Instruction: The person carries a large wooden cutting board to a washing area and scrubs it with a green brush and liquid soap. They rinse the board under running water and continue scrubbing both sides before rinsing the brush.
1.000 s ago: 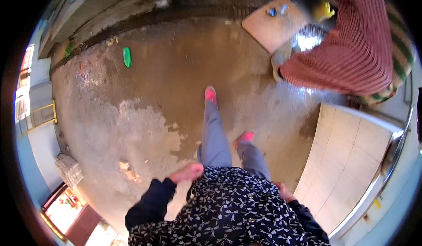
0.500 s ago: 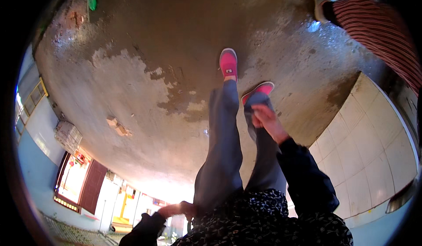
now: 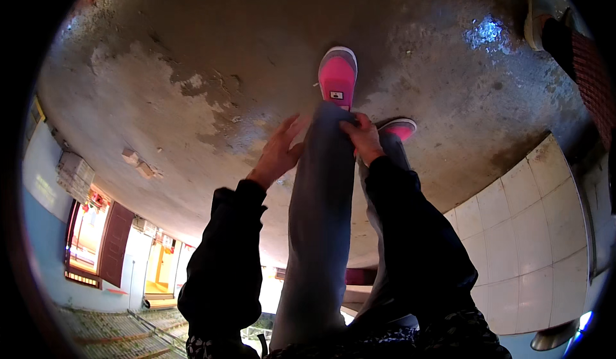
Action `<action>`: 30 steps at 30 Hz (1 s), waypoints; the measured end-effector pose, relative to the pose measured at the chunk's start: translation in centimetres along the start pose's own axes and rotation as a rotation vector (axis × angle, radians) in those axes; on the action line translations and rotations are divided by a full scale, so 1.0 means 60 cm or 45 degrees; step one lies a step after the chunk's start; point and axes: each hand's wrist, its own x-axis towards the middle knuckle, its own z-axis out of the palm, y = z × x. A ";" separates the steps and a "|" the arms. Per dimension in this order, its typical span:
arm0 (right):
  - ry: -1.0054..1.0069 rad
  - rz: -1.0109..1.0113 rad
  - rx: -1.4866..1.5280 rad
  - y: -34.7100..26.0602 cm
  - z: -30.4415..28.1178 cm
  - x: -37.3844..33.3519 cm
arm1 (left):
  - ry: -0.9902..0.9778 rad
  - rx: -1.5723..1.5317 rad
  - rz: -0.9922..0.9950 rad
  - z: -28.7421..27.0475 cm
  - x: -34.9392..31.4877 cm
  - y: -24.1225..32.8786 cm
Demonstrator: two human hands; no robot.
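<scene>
My left leg is stretched forward in a grey trouser leg (image 3: 321, 205), with a pink slip-on shoe (image 3: 337, 76) below its hem. Beside the left edge of that trouser leg, my left hand (image 3: 280, 153) has its fingers apart and holds nothing. On the other side, my right hand (image 3: 364, 139) is closed on the cloth of the same trouser leg, close above the hem; its fingertips are partly hidden. Farther right, the other pink shoe (image 3: 399, 128) stands on the floor, partly covered by its own trouser leg.
Damp, patchy concrete floor (image 3: 212, 134) spreads around my feet. A white-tiled block (image 3: 526, 224) rises at my right. Another person's leg and shoe (image 3: 534, 22) show at the upper right. Broken brick pieces (image 3: 141, 164) lie left, toward an open doorway (image 3: 90, 230).
Both hands have moved forward and down to the left trouser leg near the shoe. My right hand now grips its cloth. The other person's leg appears farther toward the right rim.
</scene>
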 end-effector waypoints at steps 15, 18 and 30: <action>-0.371 -0.468 -0.604 -0.109 -0.063 -0.143 | -0.174 0.377 0.146 0.010 -0.019 -0.011; -0.256 -0.976 -0.722 -0.083 -0.064 -0.170 | -0.066 0.306 0.124 0.006 -0.082 0.028; -0.520 -0.436 -0.418 -0.167 -0.113 -0.527 | -0.037 -0.176 -0.142 -0.062 -0.346 0.269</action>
